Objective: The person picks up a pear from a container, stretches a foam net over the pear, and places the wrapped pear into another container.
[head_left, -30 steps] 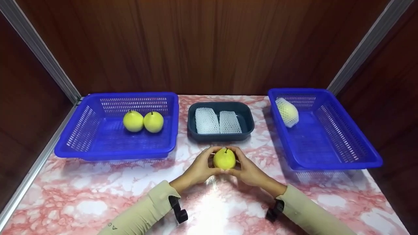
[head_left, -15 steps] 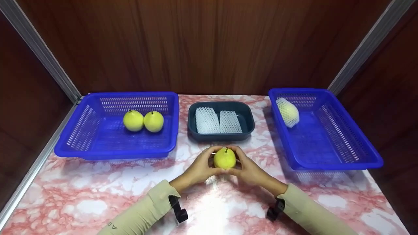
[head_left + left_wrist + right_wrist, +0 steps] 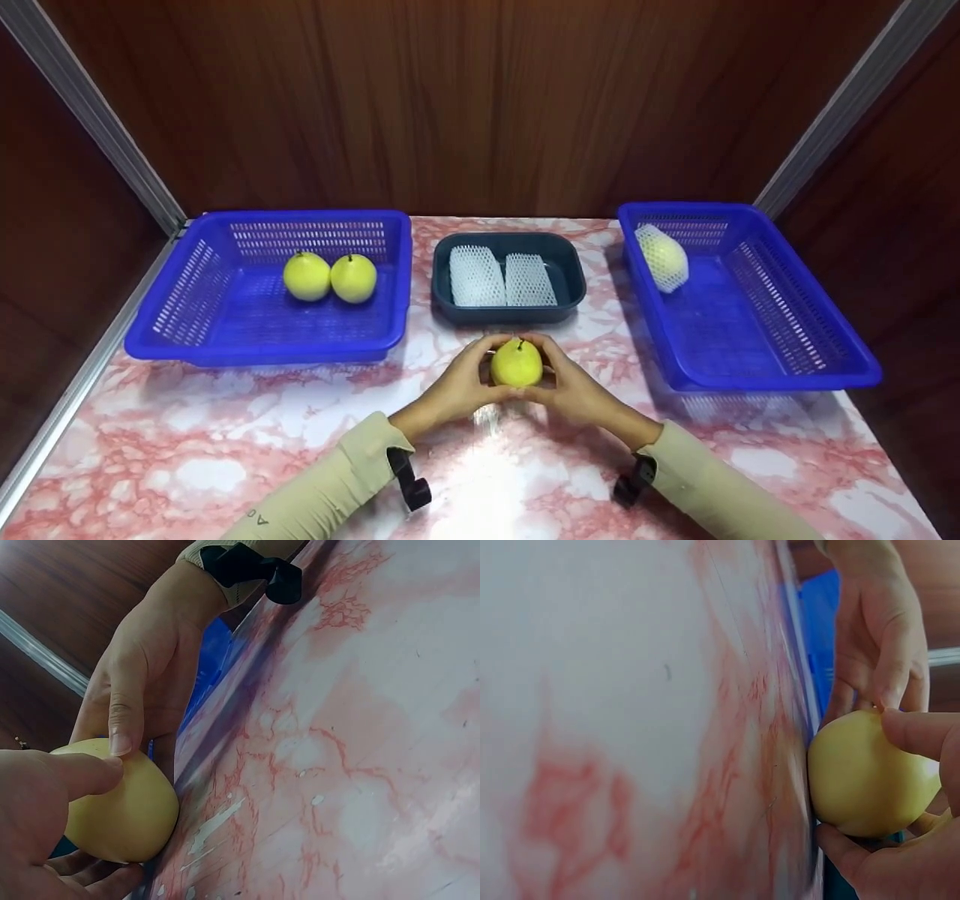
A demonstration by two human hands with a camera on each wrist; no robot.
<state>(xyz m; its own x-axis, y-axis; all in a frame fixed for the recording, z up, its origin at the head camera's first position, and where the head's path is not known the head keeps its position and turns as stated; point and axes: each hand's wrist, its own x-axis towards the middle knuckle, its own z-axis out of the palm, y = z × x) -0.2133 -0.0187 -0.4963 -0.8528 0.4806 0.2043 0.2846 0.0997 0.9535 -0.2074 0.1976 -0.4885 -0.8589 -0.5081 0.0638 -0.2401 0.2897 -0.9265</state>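
A yellow pear [image 3: 516,365], stem up, sits between both hands in front of the dark tray, low at the tabletop. My left hand [image 3: 459,386] curls round its left side, and my right hand [image 3: 576,388] holds the opposite side. The two thumbs meet on the near face of the pear [image 3: 131,814], as the left wrist view shows. In the right wrist view, fingers wrap behind and under the pear [image 3: 870,776]. White foam net sleeves [image 3: 477,277] lie flat in the dark tray [image 3: 517,315] just beyond the hands.
At left, a blue basket [image 3: 262,352] holds two bare pears [image 3: 330,278] side by side. Another blue basket [image 3: 772,381] at right contains a pear in a foam net [image 3: 663,259] against its left wall. Wooden panels [image 3: 480,105] enclose the marbled table [image 3: 210,442].
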